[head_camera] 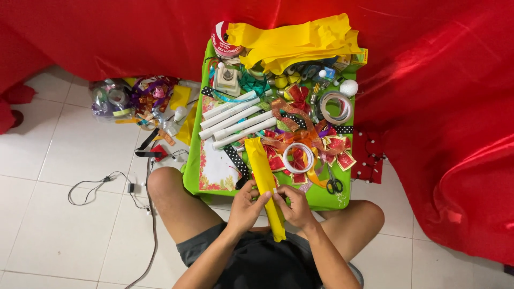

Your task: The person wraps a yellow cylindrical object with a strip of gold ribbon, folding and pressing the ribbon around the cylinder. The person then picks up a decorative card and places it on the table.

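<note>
Seated cross-legged on the tiled floor [48, 160], knees tucked against the near edge of a low green table [193, 176]. Both hands close together, each clamped on the same yellow paper-wrapped roll [263, 176]: left hand [247, 206] gripping the left side, right hand [294, 206] pinching the right side, thumbs meeting near a small pale strip, probably tape, at the seam. Held that way, seemingly, to keep the wrapping tight while the edge is pressed flat. Roll angled from lap up over the table edge, upper end resting among the clutter just beyond the hands.

Just past the right hand, a roll of clear tape [298, 157] and black-handled scissors [334, 184], both within easy reach. Just past the left hand, a bordered white card [217, 166]; farther out, a row of white paper rolls [238, 122] lying side by side. Red and gold bows [337, 150] scattered beyond the right hand. Farthest away, folded yellow paper [294, 43] stacked at the back. Off to the left on the floor, a heap of ribbon spools [134, 99] and a thin black cable [101, 182]. Red cloth [439, 107] draped behind and to the right.
</note>
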